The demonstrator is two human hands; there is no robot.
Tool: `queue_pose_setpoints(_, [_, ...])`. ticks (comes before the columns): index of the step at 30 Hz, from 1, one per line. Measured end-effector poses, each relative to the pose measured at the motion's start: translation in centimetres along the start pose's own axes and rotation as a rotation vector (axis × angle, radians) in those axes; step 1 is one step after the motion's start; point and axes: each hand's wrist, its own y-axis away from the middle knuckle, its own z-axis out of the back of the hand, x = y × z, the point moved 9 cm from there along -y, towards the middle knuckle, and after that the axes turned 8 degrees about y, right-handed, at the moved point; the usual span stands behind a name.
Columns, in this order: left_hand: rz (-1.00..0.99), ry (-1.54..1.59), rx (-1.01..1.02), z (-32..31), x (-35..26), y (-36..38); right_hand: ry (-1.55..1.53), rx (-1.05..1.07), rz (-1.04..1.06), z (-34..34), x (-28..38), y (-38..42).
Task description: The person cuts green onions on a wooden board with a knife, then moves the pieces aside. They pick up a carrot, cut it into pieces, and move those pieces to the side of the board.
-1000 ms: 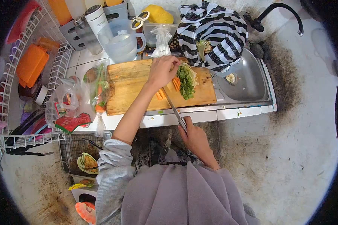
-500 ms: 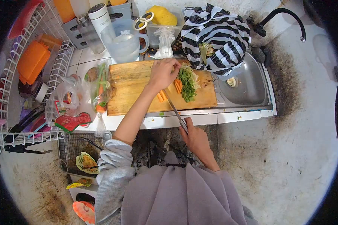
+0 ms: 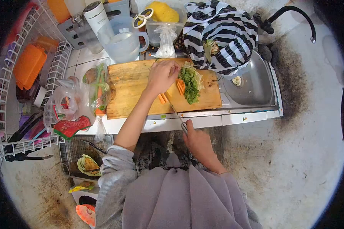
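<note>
My right hand point(image 3: 197, 142) is closed round the handle of a knife point(image 3: 174, 109), whose blade reaches up over the front part of the wooden cutting board point(image 3: 128, 86). Orange carrot sticks point(image 3: 163, 98) lie just left of the blade. My left hand point(image 3: 162, 76) rests over the middle of the board with its fingers curled; what they hold, if anything, is hidden. To its right are cut carrot strips point(image 3: 180, 86), a heap of chopped green leaves point(image 3: 189, 86) and pale shreds point(image 3: 199, 80).
Right of the board is a metal sink point(image 3: 256, 89) with a striped bag point(image 3: 233, 42) and black faucet point(image 3: 290, 15). Behind stand a clear jug point(image 3: 123, 47) and white bottle point(image 3: 98, 21). Bagged vegetables point(image 3: 99, 89) and a dish rack point(image 3: 63, 66) are left.
The knife blade and my right hand have shifted slightly, with the blade lying a little further left. My left hand is still over the board. The whole view has moved slightly.
</note>
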Motion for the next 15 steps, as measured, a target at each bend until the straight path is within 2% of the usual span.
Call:
queue_pose_setpoints(3, [-0.053,0.029,-0.099,0.3,-0.4,-0.4,-0.043,-0.022,-0.011,0.2,-0.8,0.0])
queue_pose_setpoints(15, [-0.034,0.053,-0.091,0.8,-0.8,-0.7,-0.081,-0.067,-0.033,0.8,-0.8,0.3])
